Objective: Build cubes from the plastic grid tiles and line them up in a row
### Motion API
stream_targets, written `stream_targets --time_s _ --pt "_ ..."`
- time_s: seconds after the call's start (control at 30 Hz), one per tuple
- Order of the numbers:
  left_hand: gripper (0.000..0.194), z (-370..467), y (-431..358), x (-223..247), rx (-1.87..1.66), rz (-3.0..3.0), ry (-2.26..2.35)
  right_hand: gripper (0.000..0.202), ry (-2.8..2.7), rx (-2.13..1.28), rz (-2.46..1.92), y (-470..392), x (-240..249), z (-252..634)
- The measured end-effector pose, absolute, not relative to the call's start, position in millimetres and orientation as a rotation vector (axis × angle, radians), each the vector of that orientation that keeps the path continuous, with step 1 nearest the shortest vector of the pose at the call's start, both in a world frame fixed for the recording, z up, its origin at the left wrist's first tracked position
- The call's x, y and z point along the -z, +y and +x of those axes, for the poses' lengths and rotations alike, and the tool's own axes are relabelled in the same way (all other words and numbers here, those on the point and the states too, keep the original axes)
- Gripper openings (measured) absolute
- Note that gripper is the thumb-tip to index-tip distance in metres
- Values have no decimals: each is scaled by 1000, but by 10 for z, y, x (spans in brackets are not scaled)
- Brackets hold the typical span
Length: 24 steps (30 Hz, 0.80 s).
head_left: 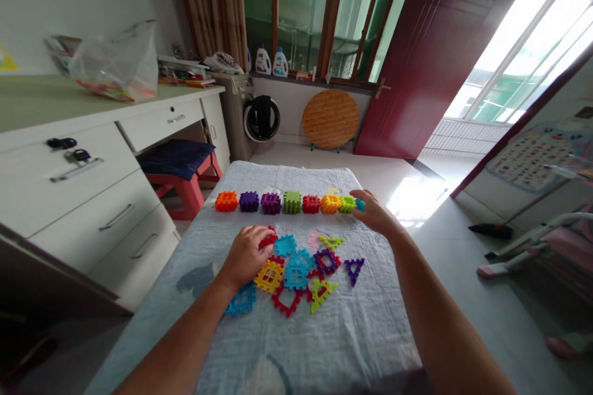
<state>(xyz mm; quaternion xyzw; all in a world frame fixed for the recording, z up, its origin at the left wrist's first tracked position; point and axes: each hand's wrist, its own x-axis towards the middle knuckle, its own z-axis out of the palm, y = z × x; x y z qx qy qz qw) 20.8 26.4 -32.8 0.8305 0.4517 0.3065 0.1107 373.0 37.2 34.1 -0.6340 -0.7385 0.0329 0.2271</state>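
My right hand (372, 212) is at the right end of a row of block cubes, its thumb and fingers closed around a small blue block piece (360, 204), largely hidden. Beside it stand a lime green block (347, 204) and a yellow block (330, 203). At the left of a loose pile of interlocking plastic tiles, my left hand (250, 251) has its fingers curled over a red tile (269, 238), partly covered. Close to that hand lie a yellow window tile (269, 276), a light blue tile (285, 245) and a blue tile (241, 300).
The row continues leftward with red (311, 204), green (292, 202), purple and orange (227, 201) blocks. Purple (354, 271) and green triangles (323, 294) lie at the pile's right. A pale cloth (352, 333) covers the table. A stool (178, 163) stands by the left drawers.
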Motion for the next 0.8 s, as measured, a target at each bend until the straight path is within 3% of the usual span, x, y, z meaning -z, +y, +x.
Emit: stream_targets --time_s 0.17,0.37,0.6,0.8 --pt "23 206 258 322 -920 2443 1391 40 -2367 -316 -1440 75 -158 2802" --pt "19 199 249 303 -964 2446 1424 48 -2497 -339 -1433 84 33 2234" --pt "19 189 250 297 -954 2428 1471 18 -2485 -304 -1397 102 95 2270" --pt "23 175 275 360 -905 2429 1500 37 -2277 -222 -1554 188 126 2399"
